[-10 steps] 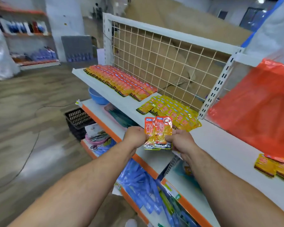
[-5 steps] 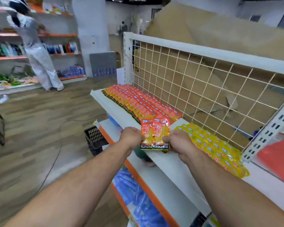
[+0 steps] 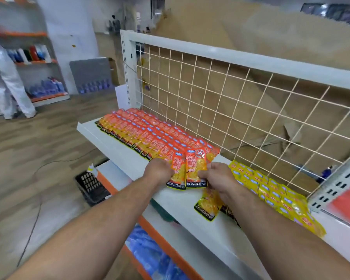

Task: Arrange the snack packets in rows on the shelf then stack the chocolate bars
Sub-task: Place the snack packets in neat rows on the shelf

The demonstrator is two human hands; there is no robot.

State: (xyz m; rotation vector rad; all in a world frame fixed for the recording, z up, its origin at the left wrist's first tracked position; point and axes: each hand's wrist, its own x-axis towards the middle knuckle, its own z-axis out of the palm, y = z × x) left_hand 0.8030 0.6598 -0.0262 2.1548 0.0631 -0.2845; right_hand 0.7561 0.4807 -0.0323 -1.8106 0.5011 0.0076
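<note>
Above our white metal shelf (image 3: 109, 142), left hand (image 3: 159, 170) and right hand (image 3: 216, 176) pinch two orange-and-yellow foil snack packets (image 3: 194, 168) beside the orange packet row (image 3: 150, 136), at its near end; mid row-filling, we must next lay them flush.

wood-look floor (image 3: 28, 150), white wall (image 3: 69, 23), blurred far shelving (image 3: 37, 62), perhaps holding bottles (image 3: 48, 86)
</note>
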